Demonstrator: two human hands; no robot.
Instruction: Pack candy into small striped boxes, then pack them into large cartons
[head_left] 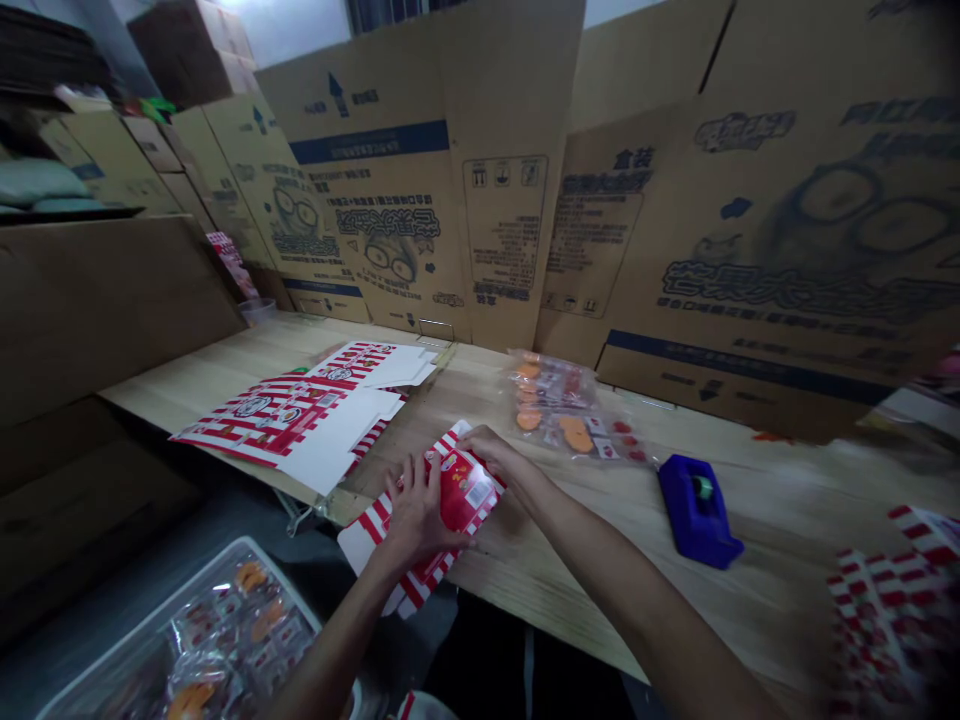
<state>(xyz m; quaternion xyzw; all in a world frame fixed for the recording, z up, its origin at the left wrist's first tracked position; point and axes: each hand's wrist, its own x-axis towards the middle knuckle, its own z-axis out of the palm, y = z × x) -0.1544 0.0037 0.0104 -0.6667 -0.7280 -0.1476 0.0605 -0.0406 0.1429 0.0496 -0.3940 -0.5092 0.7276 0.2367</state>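
**Left hand (416,512) and right hand (493,456) closed on a striped carton (466,494) at the near table edge**

Both hands grip the carton. The left hand lies across its near face, fingers spread and pointing far, thumb side toward the middle. The right hand comes in from the right, fingers curled over the carton's upper far corner. Neither hand is wide open; the carton is held between them, tilted up off the tabletop rather than lying flat. It is red and white striped, with a red printed panel and a small white label showing between the hands. Its lower end reaches past the near edge of the wooden table (757,520).

Just left of the hands, two flat die-cut cartons (300,405) lie on the table, printed in the same stripes, with white unprinted flaps. Far right of the hands are clear bags of orange snacks (566,410), and nearer right sits a blue tape dispenser (697,510). At the right edge of view, a blurred pile of striped cartons (892,610) rests on the table. Near left, below table level, a clear plastic bin (112,670) holds more bagged snacks. Along the far edge, printed corrugated cardboard sheets (390,200) stand upright.
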